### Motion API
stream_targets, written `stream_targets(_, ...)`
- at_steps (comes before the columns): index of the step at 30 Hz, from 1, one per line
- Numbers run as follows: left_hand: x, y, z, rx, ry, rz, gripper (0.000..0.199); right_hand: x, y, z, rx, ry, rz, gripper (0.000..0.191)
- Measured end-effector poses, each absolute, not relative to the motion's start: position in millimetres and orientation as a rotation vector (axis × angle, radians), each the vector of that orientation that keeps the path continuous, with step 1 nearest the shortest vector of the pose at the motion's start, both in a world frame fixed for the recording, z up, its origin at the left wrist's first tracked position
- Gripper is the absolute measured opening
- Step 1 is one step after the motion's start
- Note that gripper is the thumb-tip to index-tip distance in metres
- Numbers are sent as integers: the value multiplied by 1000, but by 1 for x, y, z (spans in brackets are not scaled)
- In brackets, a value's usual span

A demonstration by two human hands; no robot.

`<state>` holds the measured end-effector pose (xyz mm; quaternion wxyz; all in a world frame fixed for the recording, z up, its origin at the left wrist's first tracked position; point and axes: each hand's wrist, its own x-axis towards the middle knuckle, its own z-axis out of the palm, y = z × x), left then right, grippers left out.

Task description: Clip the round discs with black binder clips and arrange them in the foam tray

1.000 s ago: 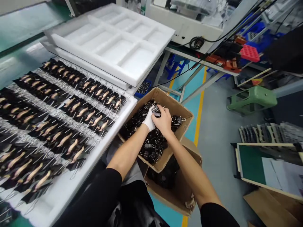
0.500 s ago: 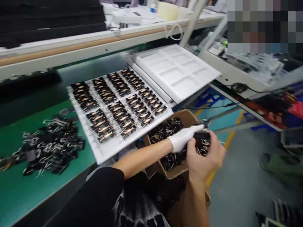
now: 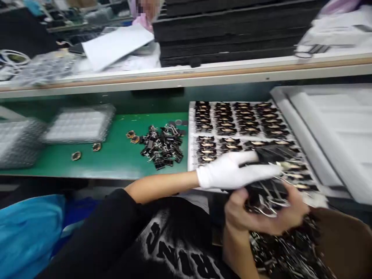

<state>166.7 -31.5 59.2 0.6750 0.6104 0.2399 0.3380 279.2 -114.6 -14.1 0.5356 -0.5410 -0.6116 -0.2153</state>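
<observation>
My left hand (image 3: pixel 232 170), in a white glove, reaches across the tray with its fingers closed around the upper part of a bunch of black binder clips (image 3: pixel 266 193). Bare, my right hand (image 3: pixel 264 221) cups the same bunch from below, and silver wire handles poke out between its fingers. Motion blurs both hands. Behind them lies a white tray (image 3: pixel 192 155) lined with rows of black clips that show tan strips. Under my right hand, a brown cardboard box (image 3: pixel 343 240) holds many loose black clips.
A heap of loose binder clips (image 3: pixel 162 147) lies on the green table (image 3: pixel 122 162), with several small gold-brown round pieces left of it. Bubble-wrapped white packs (image 3: pixel 77 126) stand farther left. White molded trays (image 3: pixel 334 128) are stacked at right. A shelf edge (image 3: pixel 145 79) runs above.
The view has swung left, bringing more of the green table into sight. Both hands have moved from over the box to the tray's front right part, still holding the clips.
</observation>
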Motion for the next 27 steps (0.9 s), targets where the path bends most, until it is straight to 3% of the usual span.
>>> stream_targets(4,68,1,24,1322,767,1013,48,182,-47,-27,-984,-1464,-329,72)
stream_targets(11,-40,48,-31,1328,930,1048,46,73,-3,-58,-1134,-1563,85,60)
stream_targets(16,-78,74,-36,1905,1042,642,42,65,1,-90,-1229,-1647,91,71)
stream_targets(20,-99,88,-40,2224,945,557,41,72,0,-102,-1202,-1780,-28,79)
stream_targets(27,-131,97,-46,2319,744,515,35,87,-5,-85,-1318,-1941,-137,60)
